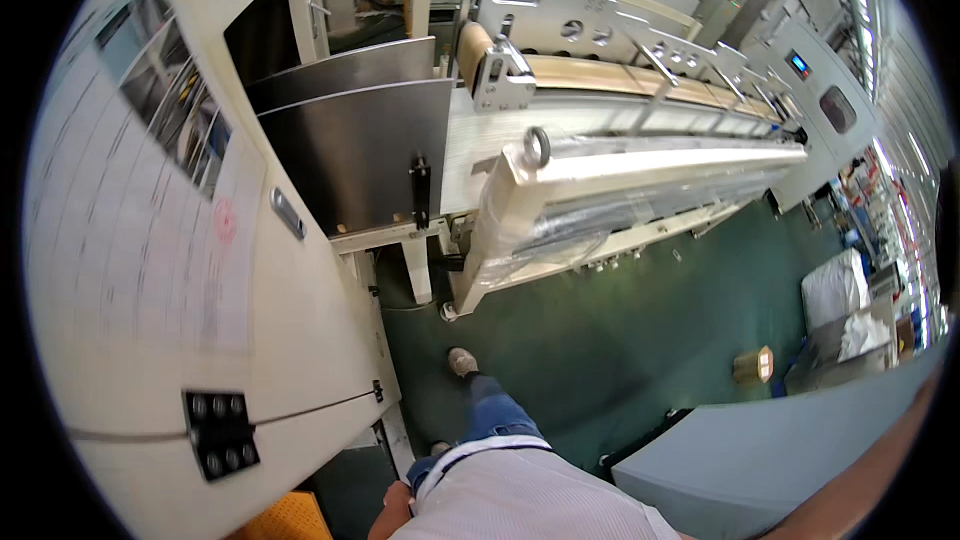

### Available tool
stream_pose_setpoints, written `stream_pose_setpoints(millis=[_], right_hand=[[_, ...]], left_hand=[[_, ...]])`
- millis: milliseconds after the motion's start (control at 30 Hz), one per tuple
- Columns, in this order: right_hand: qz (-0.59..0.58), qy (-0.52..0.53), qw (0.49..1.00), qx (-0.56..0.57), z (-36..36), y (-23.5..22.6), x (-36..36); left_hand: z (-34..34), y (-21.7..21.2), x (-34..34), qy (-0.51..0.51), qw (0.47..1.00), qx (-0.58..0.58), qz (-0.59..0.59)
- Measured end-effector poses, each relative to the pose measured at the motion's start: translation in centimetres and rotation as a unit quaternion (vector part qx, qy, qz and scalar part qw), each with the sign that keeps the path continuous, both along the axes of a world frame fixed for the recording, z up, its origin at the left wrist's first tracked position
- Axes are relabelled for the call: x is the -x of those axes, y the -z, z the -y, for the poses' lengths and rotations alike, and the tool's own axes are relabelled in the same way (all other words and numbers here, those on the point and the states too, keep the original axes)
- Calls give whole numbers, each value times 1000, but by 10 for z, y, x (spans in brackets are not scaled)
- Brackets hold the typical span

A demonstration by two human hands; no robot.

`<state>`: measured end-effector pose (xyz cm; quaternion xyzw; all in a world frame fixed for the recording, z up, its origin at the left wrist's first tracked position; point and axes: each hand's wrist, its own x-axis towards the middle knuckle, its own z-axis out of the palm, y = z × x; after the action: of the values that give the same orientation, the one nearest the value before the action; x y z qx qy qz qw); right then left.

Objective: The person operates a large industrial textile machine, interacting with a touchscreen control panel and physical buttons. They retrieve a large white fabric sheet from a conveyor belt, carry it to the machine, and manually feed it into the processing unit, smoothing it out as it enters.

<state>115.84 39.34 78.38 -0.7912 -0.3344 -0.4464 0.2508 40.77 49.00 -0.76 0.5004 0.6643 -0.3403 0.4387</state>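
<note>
My left hand (397, 496) hangs low beside my hip, next to the base of a cream machine cabinet (320, 340). Its fingers are too small and turned away to make out, and nothing shows in it. On the right, my right forearm (860, 480) stretches up along the picture's rim over a grey-blue panel (740, 450). The right hand itself lies beyond the edge. Ahead stands a long cream conveyor machine (640, 165) with a tan roller belt (600, 75) and clear plastic film around its frame. Dark metal plates (360, 150) stand upright at its left end.
A sheet of paper (130, 240) is fixed to the cabinet door, near a black hinge (220, 432) and a metal latch (288, 213). On the green floor (640, 330) stands a yellowish roll (752, 366). White sacks (836, 290) and a grey bin (835, 360) stand at the right.
</note>
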Motion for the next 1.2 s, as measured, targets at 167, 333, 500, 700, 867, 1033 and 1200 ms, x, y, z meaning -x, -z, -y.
stream_pose_setpoints(millis=[167, 333, 500, 700, 867, 1033, 1200], right_hand=[[-268, 178, 935, 148, 191, 261, -20], [-517, -37, 756, 399, 135, 611, 100], [-521, -453, 522, 501, 37, 755, 345], [-461, -589, 402, 529, 73, 610, 389], [-552, -450, 442, 546, 125, 551, 326], [-752, -474, 331, 317, 141, 548, 287], [-880, -355, 293, 117, 122, 560, 305]], left_hand=[[-20, -18, 10, 7, 998, -61, 0], [-12, -71, -26, 115, 957, -138, 227], [34, -169, -112, 178, 855, -250, 417], [123, -152, -157, 326, 809, -287, 396], [180, -125, -179, 57, 869, -81, 484], [197, -169, -207, -35, 835, -258, 484], [193, -243, -228, -251, 673, -319, 618]])
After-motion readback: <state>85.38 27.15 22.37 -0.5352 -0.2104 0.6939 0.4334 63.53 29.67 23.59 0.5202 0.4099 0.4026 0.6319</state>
